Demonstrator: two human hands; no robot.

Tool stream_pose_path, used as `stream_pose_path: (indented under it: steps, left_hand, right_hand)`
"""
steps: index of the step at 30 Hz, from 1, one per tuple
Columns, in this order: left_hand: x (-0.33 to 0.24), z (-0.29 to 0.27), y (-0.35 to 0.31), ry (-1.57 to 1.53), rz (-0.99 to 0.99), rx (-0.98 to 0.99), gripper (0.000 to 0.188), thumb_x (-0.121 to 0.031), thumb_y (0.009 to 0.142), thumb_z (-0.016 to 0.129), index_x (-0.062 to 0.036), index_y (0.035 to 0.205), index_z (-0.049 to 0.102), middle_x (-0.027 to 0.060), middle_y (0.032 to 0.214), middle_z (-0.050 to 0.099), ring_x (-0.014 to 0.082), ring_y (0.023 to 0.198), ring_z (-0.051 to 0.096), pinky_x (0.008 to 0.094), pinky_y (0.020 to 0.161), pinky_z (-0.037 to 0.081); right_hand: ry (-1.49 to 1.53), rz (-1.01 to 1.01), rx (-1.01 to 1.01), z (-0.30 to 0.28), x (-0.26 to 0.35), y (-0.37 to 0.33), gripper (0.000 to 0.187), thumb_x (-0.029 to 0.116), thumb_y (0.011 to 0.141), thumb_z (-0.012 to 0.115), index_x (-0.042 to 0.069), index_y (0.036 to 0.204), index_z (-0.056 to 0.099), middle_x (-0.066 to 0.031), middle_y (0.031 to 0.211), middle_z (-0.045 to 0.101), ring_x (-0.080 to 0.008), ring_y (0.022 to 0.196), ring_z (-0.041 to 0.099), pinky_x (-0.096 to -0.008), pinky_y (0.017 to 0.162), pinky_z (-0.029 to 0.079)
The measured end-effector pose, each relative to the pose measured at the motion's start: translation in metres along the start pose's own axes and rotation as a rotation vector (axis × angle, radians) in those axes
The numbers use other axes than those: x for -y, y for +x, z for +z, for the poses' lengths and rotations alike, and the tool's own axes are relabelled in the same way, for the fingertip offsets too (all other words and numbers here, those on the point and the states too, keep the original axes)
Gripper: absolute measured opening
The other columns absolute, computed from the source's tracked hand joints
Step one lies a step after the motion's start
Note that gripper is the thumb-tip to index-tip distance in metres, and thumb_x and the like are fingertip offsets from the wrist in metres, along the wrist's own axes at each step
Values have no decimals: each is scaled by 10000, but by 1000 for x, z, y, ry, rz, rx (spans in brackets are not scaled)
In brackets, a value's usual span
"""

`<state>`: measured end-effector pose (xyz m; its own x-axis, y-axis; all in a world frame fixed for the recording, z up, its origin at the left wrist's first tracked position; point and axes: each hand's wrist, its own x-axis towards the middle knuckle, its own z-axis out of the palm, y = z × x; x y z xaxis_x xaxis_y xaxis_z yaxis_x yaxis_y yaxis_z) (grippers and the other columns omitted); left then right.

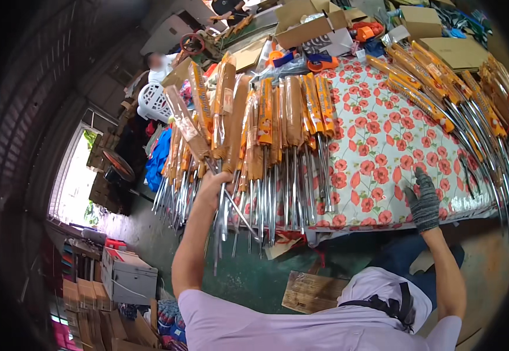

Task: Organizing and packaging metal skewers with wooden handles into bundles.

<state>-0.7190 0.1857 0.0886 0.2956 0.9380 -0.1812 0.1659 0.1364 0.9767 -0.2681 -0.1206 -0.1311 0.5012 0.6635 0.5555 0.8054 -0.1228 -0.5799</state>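
Note:
My left hand [213,186], bare, is closed around the shiny metal rods of a wrapped packet [185,126]. The packet leans toward the upper left, and its rods slant down to the lower right below my fist. Around it lie several similar packets [265,114] in brown and orange wrapping, side by side on the table's left part, their bare rods [292,187] jutting past the front edge. In a grey knitted glove, my right hand [424,202] is over the flowered tablecloth [377,146] near the front edge, fingers stretched and thumb apart, holding nothing.
More wrapped packets [424,88] with long rods fan out at the table's right end. Cardboard boxes [310,26] and orange items crowd the back. At left are a white plastic chair [154,100], another person [160,67] and a grey case [129,274]. A wooden stool [313,292] stands below the table.

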Motion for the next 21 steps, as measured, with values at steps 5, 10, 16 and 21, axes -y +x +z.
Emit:
stream_pose_path:
  steps: [5, 10, 16, 21]
  left_hand:
    - [14, -51, 71, 265, -56, -43, 154, -34, 764, 660, -6, 901, 596, 80, 690, 617, 152, 482, 559, 293, 443, 456]
    - [50, -68, 120, 470, 126, -59, 397, -72, 764, 708, 32, 1128, 587, 88, 806, 660, 161, 611, 633, 296, 500, 503]
    - [63, -132, 156, 648, -4, -150, 741, -240, 755, 835, 58, 1364, 535, 144, 1096, 689, 206, 872, 682, 337, 756, 561]
    - [23, -103, 166, 303, -234, -82, 915, -378, 724, 887, 36, 1435, 486, 167, 1264, 642, 237, 1035, 659, 355, 929, 513]
  right_hand:
    - [-134, 43, 31, 11, -7, -4, 499, 98, 876, 721, 36, 1351, 580, -199, 1252, 644, -366, 1165, 608, -451, 1013, 486]
    - [-151, 11, 39, 6, 0, -6, 442, 83, 865, 721, 38, 1291, 610, -187, 1185, 663, -370, 1112, 620, -458, 978, 496]
    - [-117, 7, 52, 5, 3, -1, 379, 54, 853, 716, 37, 1225, 642, -182, 1155, 671, -363, 1093, 629, -452, 960, 509]
    - [-136, 15, 49, 1, -2, -3, 335, 34, 845, 710, 36, 1176, 661, -178, 1145, 676, -354, 1079, 635, -448, 955, 515]
